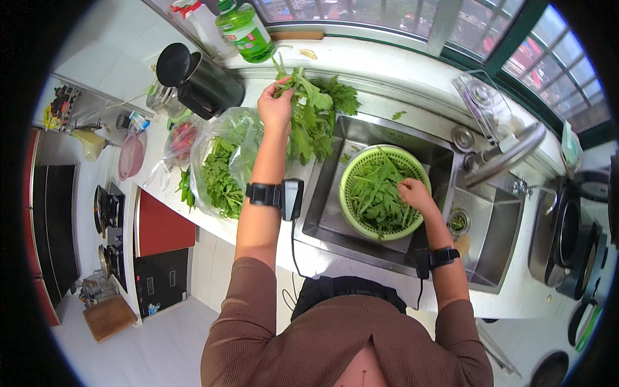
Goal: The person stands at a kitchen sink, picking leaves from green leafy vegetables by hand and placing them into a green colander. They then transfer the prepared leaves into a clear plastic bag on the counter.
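My left hand (274, 107) pinches a stem of leafy greens beside the pile of leafy greens (309, 130) on the counter, left of the sink. A yellow-green plastic colander (344, 205) stands in the larger steel sink basin (321, 208). Loose leafy greens (375, 193) fill much of it. Over the colander's right side is my right hand (417, 196), fingers curled together close to the leaves. Whether a leaf is between those fingers is hidden. A clear plastic bag (246, 128) with more greens (222, 176) lies left of my left forearm.
Green chillies (185, 188) and a bag of reddish produce (181, 140) lie farther left. Behind them are a black kettle (220, 84) and a green liquid bottle (246, 36). A faucet (508, 155) arches over the smaller basin (498, 217). Dark pans (563, 227) stand at the right.
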Tool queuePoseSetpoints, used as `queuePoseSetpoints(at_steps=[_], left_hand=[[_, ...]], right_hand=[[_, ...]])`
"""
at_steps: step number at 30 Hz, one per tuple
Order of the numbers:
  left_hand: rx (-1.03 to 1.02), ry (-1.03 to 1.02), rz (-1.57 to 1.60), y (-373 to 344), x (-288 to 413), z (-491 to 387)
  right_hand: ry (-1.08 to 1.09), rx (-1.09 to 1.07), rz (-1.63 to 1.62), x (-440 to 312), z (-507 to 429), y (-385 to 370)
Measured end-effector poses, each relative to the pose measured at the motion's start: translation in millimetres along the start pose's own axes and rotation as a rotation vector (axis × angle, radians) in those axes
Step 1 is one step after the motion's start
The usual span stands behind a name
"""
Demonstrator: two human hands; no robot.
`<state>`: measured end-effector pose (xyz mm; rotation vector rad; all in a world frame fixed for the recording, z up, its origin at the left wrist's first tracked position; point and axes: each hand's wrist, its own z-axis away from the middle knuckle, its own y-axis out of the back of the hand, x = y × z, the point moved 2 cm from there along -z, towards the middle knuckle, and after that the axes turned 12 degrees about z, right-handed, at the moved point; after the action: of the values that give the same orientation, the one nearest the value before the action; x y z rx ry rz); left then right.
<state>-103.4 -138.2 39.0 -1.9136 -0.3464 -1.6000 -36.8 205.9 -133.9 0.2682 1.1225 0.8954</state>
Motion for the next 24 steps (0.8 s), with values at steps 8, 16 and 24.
queuePoseSetpoints(at_steps=[8, 16, 24], left_hand=[[-0.382, 0.552, 0.334, -58, -19, 141], [-0.497, 0.986, 0.322, -66, -86, 196], [-0.444, 1.016, 0.083, -49, -127, 196]], right_hand=[[0.176, 0.031, -0.601, -38, 35, 47], [0.081, -0.032, -0.954, -32, 52, 57], [0.150, 0.279, -0.501, -12, 43, 61]])
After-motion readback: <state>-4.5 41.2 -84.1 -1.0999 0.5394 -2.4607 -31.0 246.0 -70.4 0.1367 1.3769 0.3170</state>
